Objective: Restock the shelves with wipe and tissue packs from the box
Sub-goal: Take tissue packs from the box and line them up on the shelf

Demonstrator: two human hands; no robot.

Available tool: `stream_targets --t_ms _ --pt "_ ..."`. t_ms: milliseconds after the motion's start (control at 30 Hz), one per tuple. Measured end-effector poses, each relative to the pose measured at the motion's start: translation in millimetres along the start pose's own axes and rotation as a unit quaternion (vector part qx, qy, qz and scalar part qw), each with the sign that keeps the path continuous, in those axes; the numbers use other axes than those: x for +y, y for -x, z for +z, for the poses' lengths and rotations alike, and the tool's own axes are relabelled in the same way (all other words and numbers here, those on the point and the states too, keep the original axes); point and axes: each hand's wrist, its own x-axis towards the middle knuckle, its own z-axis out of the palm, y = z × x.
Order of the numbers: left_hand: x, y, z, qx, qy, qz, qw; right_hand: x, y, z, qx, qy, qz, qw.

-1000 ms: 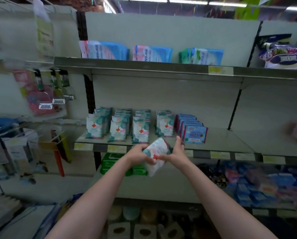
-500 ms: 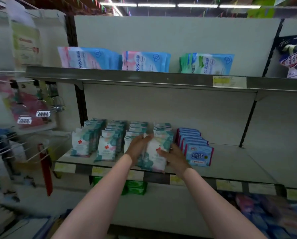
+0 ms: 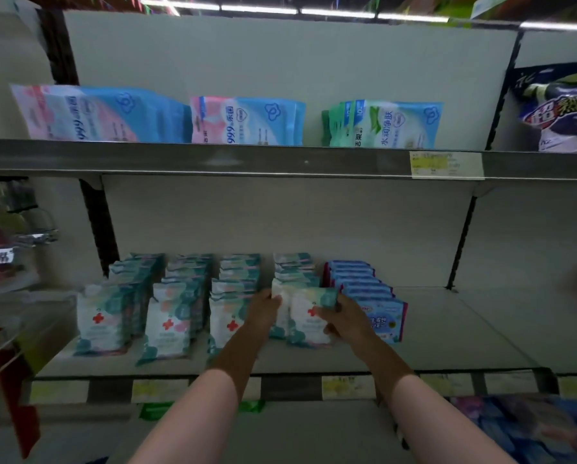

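White pack (image 3: 308, 318) stood near the shelf's (image 3: 447, 333) front edge, held by our left hand (image 3: 263, 313) and right hand (image 3: 342, 321). We saw four rows there; the box was out of sight.

yellow price label (image 3: 446, 165) on upper shelf edge; dark blue snack-type bag (image 3: 559, 108) top right; ceiling strip lights (image 3: 300, 11); hanging hook display (image 3: 9, 242) far left, blurred

glossy plastic wipe packs (image 3: 308, 316) on a matt painted metal shelf (image 3: 447, 329), paper price labels (image 3: 446, 165)
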Motion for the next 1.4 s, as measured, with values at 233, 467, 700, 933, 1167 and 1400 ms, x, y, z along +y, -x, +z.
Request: stream_targets --t_ms 233,467,700,933,1167,1400 --pt "-13 -36 25 0.031 0.063 -0.036 0.997 2 -15 30 -0.035 -0.142 0.156 0.977" --pt "39 -16 28 0.036 -0.006 0.138 0.99 -11 -19 38 0.087 0.162 0.02 0.983" --pt "55 4 67 0.004 -0.111 0.232 0.966 -18 -18 3 0.199 0.17 -0.082 0.962" --pt "43 54 160 -0.126 -0.11 0.234 0.958 16 36 -85 0.25 0.059 0.022 0.966" --pt "-7 143 278 -0.278 -0.128 0.205 0.929 96 122 -180 0.279 0.135 0.155 0.938" --pt "-115 215 366 -0.413 -0.269 0.142 0.858 211 220 -239 0.223 0.097 0.34 0.909"
